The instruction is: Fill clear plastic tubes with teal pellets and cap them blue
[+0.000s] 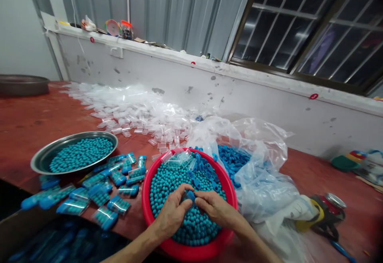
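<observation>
A red basin (146,199) holds many teal beads (196,225), with blue caps (206,169) and clear plastic tubes (179,158) lying on top of them. Above the beads, my left hand (173,209) is closed, thumb and index finger pinching a small blue cap (189,195). My right hand (215,207) meets it from the right, its thumb and fingertips pressed together at the cap's edge. Whether a tube is joined to the cap is hidden by my fingers.
Filled tubes (101,191) lie left of the basin, by a metal bowl (36,163) of beads. A dark box of tubes is at lower left. Empty clear tubes (140,107) pile along the wall. Plastic bags (263,183), more blue caps (233,159) and a jar (333,203) are on the right.
</observation>
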A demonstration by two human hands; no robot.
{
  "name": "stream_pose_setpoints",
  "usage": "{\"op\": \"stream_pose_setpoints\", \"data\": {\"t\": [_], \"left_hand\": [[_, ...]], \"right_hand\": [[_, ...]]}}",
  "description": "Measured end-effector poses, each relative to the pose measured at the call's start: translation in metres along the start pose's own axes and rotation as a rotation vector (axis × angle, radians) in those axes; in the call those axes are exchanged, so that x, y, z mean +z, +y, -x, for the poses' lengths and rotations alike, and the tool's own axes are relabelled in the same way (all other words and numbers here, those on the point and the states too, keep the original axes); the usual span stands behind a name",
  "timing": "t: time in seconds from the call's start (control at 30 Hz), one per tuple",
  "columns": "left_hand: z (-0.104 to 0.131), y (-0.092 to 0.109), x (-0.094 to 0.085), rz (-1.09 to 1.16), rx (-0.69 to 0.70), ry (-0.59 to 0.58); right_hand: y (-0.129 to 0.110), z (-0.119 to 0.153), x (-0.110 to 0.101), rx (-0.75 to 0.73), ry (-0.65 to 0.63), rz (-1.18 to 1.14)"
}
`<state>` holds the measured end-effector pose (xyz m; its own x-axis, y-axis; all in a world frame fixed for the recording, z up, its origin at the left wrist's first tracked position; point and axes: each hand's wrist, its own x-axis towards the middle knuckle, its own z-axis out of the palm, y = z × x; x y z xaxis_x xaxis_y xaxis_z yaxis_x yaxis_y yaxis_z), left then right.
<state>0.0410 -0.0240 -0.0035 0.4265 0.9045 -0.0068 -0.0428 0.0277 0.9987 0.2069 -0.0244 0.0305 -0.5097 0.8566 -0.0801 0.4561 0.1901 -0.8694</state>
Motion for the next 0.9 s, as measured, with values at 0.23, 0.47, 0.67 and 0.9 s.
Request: {"op": "stream_pose_setpoints", "data": {"t": [0.23,0.47,0.67,0.9], "left_hand": [[-0.005,0.003,-0.006,0.073,-0.075,-0.095],[0.000,0.007,0.000,0.026,-0.104,-0.048],[0.001,0.005,0.001,0.044,0.012,0.103],[0.003,0.011,0.004,0.020,0.064,0.082]], "right_hand": [[0.007,0.001,-0.003,0.123,0.203,-0.649],[0.000,-0.010,0.008,0.084,0.410,-0.233],[0.001,0.005,0.039,-0.024,0.233,0.170],[0.002,-0.001,0.062,-0.103,0.434,0.293]]}}
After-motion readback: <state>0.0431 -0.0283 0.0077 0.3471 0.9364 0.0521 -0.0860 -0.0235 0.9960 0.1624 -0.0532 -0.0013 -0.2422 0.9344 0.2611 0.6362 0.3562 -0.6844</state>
